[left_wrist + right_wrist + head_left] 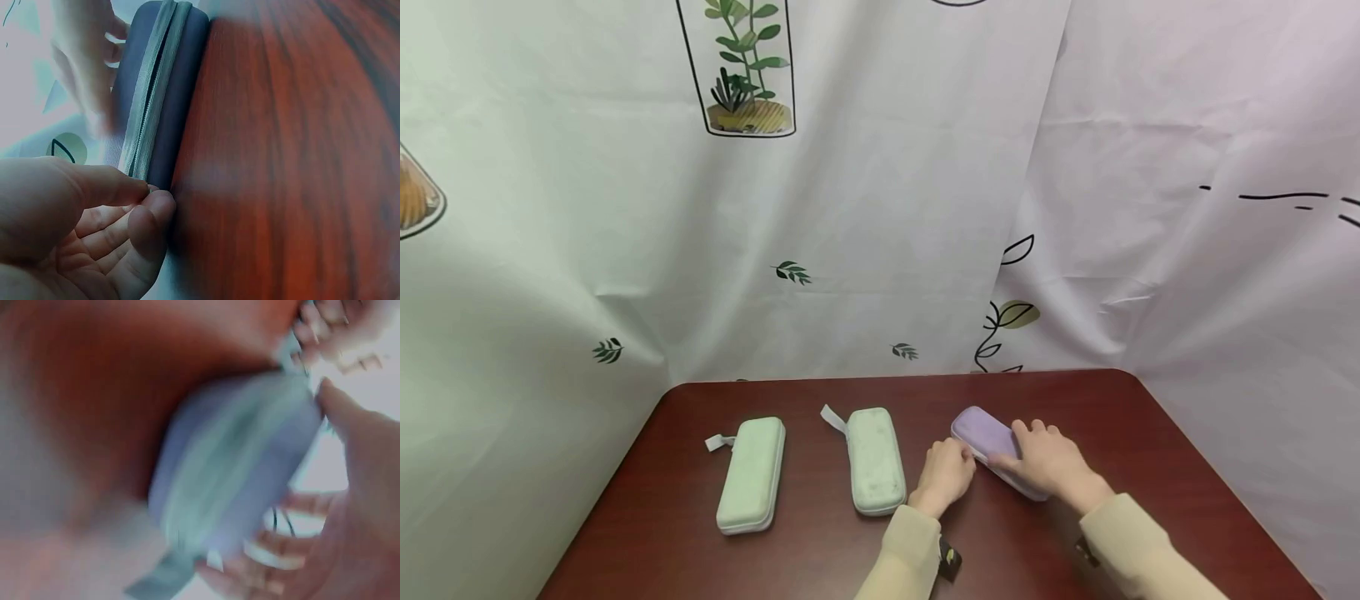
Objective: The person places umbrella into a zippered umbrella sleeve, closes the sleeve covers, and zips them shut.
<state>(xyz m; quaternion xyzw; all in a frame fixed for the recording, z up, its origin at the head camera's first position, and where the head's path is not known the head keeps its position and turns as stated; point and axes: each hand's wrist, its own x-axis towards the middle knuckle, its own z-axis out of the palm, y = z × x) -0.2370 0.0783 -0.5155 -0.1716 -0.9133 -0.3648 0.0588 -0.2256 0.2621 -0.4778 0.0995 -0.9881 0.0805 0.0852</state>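
A purple zippered hard case lies at a slant on the right half of the table. Across its top, my right hand grips it, thumb on the near side and fingers toward the far side. My left hand is at the case's near long side. In the left wrist view its thumb and index finger pinch at the zipper, and the zipper pull is hidden between them. A narrow dark gap runs between the zipper tapes beyond the fingertips. The right wrist view is blurred; a grey strap shows at one end.
Two pale green zippered cases lie to the left, one in the middle and one farther left, each with a light strap. The dark red table ends at a printed white curtain behind and at both sides.
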